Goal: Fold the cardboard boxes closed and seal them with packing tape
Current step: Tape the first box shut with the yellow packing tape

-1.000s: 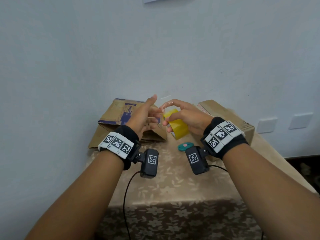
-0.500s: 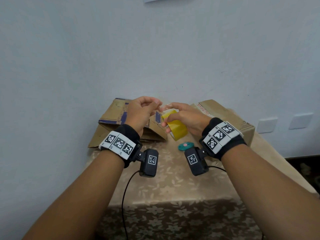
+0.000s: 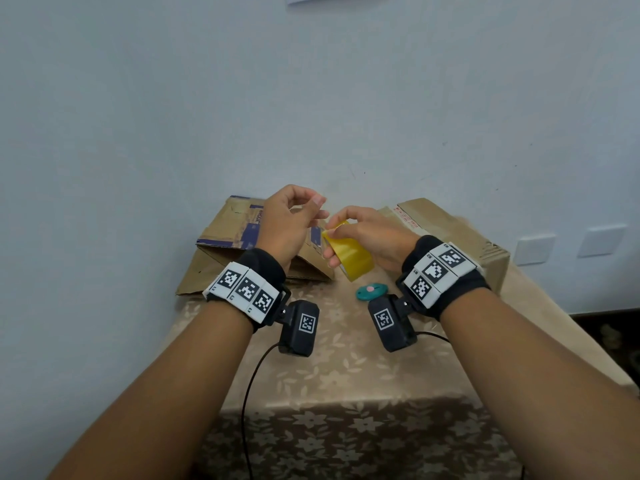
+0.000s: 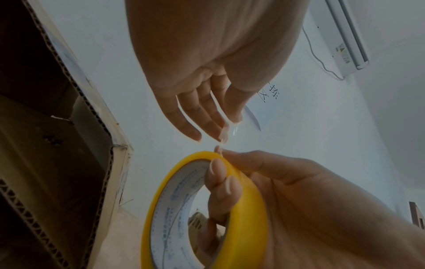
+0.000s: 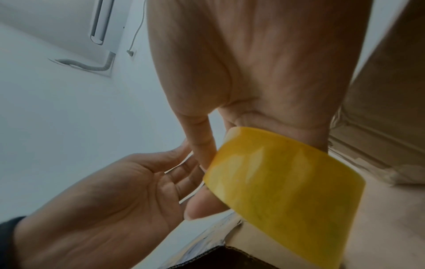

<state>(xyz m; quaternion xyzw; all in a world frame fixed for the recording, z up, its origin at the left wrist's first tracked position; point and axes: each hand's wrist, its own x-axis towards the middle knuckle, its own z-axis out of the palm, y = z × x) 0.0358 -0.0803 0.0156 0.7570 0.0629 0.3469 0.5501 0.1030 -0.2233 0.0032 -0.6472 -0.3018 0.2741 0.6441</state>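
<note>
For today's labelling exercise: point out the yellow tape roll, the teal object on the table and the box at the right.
yellow tape roll (image 3: 351, 252): head view, outer band.
teal object (image 3: 371, 291): head view, middle.
right box (image 3: 460, 233): head view, top face.

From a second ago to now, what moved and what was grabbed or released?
The left hand, flat-fingered beside the roll a second ago, curled and rose slightly, thumb to fingers as if pinching the clear tape end; the strip itself is hard to make out. The right hand kept gripping the yellow tape roll, tilting it a little. The cardboard boxes and the teal object on the table stayed put.
</note>
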